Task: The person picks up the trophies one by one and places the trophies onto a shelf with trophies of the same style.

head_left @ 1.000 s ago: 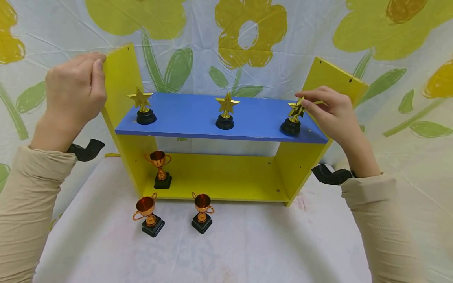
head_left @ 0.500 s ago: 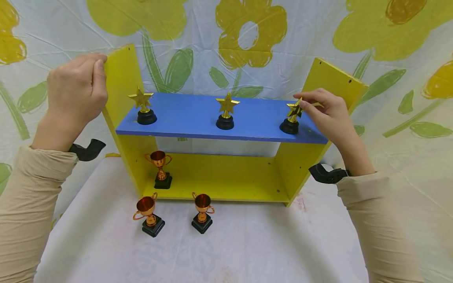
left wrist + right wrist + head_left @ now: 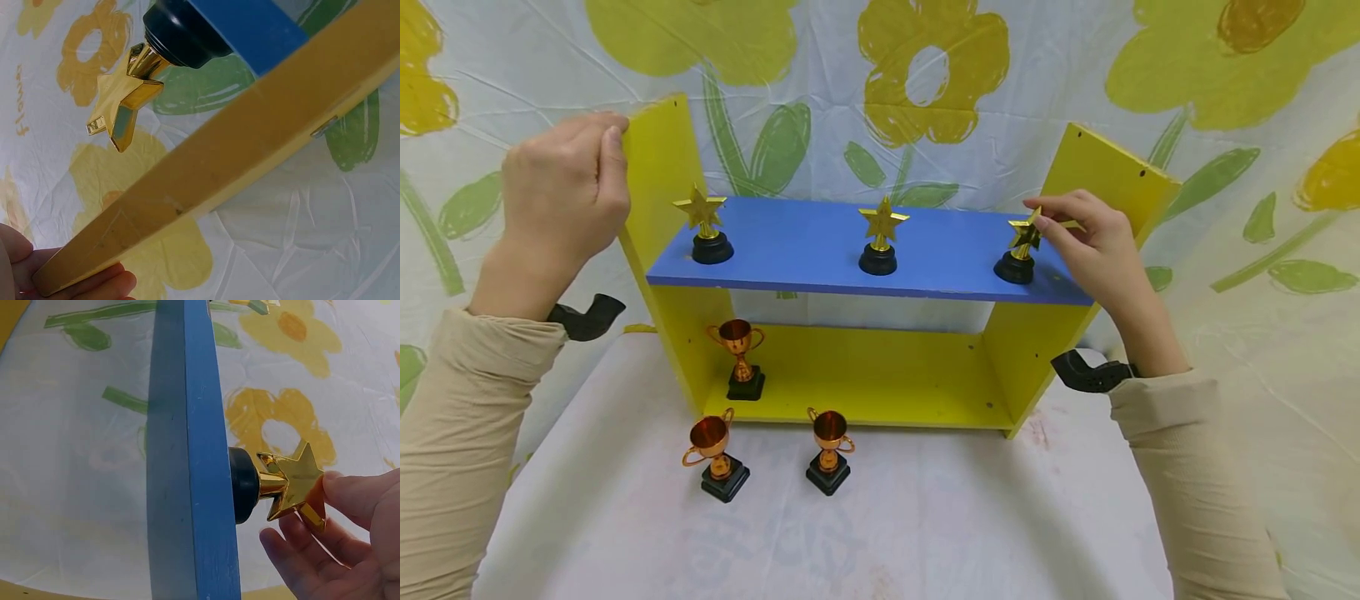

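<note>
The rightmost star trophy point(image 3: 1021, 247) stands upright on its black base at the right end of the blue shelf board point(image 3: 805, 242), and the right hand point(image 3: 1086, 242) pinches its gold star between thumb and fingertips point(image 3: 350, 494), the other fingers loosely curled beneath it. Two more star trophies stand on the same board, one in the middle point(image 3: 880, 237) and one at the left end point(image 3: 703, 227). The left hand point(image 3: 565, 187) grips the top edge of the yellow left side panel point(image 3: 658, 167), fingers curled round it. Below, on the yellow bottom board point(image 3: 880, 375), one copper cup trophy point(image 3: 741, 358) stands near the left wall. Two more cup trophies point(image 3: 715, 454) point(image 3: 830, 450) stand just in front of the shelf on the white-covered surface point(image 3: 925, 517).
</note>
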`<state>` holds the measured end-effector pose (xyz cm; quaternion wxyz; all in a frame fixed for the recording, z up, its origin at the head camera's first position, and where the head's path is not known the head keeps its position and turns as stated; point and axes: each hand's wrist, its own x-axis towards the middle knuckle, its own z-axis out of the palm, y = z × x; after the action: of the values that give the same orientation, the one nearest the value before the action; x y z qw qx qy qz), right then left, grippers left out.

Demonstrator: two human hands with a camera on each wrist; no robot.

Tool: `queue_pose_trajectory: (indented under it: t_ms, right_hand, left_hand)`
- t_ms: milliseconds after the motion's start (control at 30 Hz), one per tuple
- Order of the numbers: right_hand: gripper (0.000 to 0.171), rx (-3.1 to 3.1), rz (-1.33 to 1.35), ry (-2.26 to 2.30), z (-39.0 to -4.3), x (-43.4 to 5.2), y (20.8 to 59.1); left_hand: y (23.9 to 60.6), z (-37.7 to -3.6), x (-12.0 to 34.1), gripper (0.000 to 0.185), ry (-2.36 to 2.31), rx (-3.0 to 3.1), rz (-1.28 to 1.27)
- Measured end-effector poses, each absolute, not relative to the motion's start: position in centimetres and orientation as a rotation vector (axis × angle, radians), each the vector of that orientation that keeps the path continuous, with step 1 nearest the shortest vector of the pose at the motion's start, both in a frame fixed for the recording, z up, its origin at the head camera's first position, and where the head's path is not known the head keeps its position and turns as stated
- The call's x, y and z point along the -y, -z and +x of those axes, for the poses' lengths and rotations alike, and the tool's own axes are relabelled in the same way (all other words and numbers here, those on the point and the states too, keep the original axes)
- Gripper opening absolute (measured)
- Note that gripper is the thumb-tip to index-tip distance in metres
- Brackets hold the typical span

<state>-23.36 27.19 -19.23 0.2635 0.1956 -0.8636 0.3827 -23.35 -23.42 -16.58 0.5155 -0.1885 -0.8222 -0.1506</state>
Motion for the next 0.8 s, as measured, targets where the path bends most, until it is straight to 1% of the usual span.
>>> queue_pose_trajectory:
  t_ms: [800]
  right_hand:
    - [0.03, 2.349, 0.52, -1.038, -23.01, -27.13, 19.32]
  left_hand:
    - [16.52, -23.31, 23.33, 0.043, 0.349, 1.984, -0.469]
